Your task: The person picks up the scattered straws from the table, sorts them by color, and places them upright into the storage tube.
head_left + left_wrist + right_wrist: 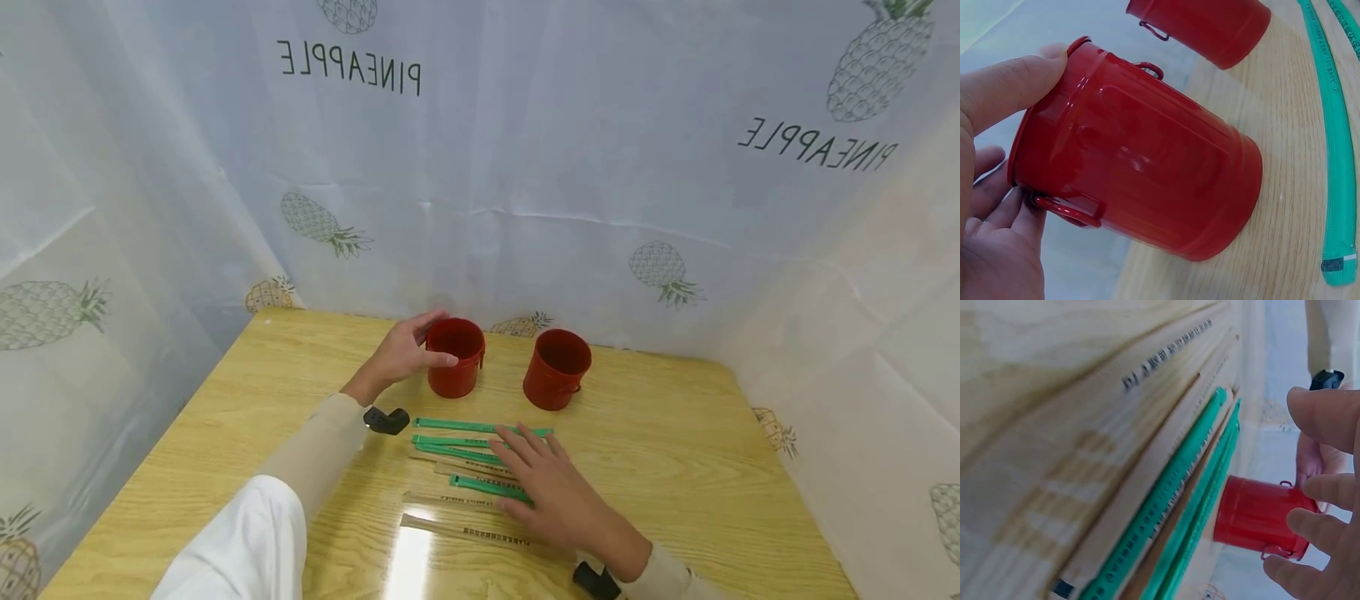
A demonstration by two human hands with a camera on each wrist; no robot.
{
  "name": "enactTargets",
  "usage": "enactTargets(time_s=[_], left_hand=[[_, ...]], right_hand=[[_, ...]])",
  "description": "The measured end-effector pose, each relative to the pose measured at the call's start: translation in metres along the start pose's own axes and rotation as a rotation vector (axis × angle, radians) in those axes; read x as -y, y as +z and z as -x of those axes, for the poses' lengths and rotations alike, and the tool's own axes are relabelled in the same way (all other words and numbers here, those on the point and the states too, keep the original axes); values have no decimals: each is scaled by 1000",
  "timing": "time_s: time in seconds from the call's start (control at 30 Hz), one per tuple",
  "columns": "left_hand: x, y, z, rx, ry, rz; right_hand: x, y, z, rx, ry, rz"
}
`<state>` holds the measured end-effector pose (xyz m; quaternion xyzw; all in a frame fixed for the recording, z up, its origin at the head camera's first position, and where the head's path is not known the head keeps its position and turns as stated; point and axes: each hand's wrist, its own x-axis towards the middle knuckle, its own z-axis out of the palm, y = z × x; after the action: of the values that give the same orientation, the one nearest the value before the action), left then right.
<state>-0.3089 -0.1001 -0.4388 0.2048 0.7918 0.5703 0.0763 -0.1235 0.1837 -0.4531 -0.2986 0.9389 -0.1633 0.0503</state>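
My left hand (pixel 402 354) holds a small red metal bucket (pixel 454 379) by its rim; in the left wrist view the thumb lies on the near side of the bucket (pixel 1141 156) and the other fingers are partly hidden behind it. Hovering low or resting over long thin printed packets, my right hand (pixel 551 492) has its fingers spread; contact is hard to tell. Some packets are green (pixel 480 427), others tan (pixel 465 532), and they lie roughly side by side. In the right wrist view the fingers (pixel 1319 531) grip nothing, with the green packets (pixel 1154 531) beside them.
A second red bucket (pixel 551 392) stands upright to the right of the held one. Both are near the back edge of the wooden table (pixel 675 467). A pineapple-print curtain (pixel 510 167) hangs behind and at both sides.
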Motion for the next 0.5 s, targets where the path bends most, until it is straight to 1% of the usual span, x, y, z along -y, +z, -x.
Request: enactTargets(time_s=[0.07, 0.17, 0.23, 0.37, 0.43, 0.5], left_hand=[[1, 0, 0, -2, 0, 3], [2, -1, -1, -1, -4, 3], [3, 0, -2, 1, -3, -2], [1, 1, -1, 3, -2, 1], [1, 1, -1, 0, -6, 4], [1, 0, 0, -2, -8, 3]], right_hand=[[0, 3, 2, -1, -6, -7], [-2, 7, 4, -30, -6, -17], [-5, 9, 5, -82, 3, -20], [-11, 12, 6, -234, 17, -66], [-16, 14, 4, -294, 35, -113], [-21, 16, 3, -333, 55, -176]])
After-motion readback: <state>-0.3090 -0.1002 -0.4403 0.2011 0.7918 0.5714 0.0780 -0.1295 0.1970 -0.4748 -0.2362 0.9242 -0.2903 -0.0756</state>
